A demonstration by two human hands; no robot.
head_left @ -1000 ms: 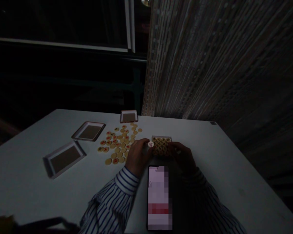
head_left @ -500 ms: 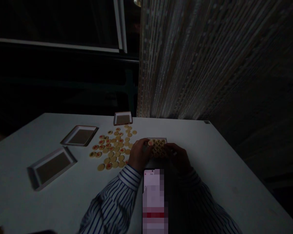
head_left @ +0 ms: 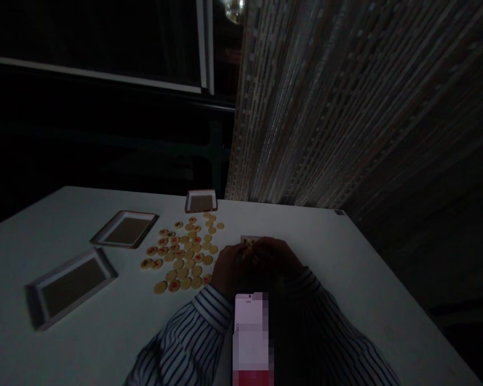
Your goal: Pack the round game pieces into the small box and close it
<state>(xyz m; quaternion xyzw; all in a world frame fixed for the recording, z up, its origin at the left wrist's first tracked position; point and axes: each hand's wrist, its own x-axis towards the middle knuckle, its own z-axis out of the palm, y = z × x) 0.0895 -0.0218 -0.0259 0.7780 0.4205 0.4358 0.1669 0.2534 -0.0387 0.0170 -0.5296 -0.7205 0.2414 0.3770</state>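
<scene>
A small tray [head_left: 257, 237] of xiangqi pieces [head_left: 250, 243] sits on the white table, mostly covered by my hands. My left hand [head_left: 226, 268] curls around its left side, fingers bent inward. Over the pieces from the right reaches my right hand [head_left: 280, 256], its fingers curved toward the left hand. The fingertips meet in deep shadow, so what they pinch cannot be made out. Left of my left hand lies a loose spread of round xiangqi pieces [head_left: 189, 255], some face up with red or black characters, others blank side up.
A lit phone [head_left: 250, 327] lies below my hands, between the forearms. Three shallow trays or lids stand beyond and left of the pieces: a near one [head_left: 100, 257], a middle one [head_left: 152, 219] and a small far one [head_left: 201, 191]. A bead curtain [head_left: 290, 107] hangs behind the table [head_left: 366, 300].
My right hand has moved left and inward over the small tray, covering most of its pieces. The red-marked piece by my left fingers is hidden now. The view has shifted slightly.
</scene>
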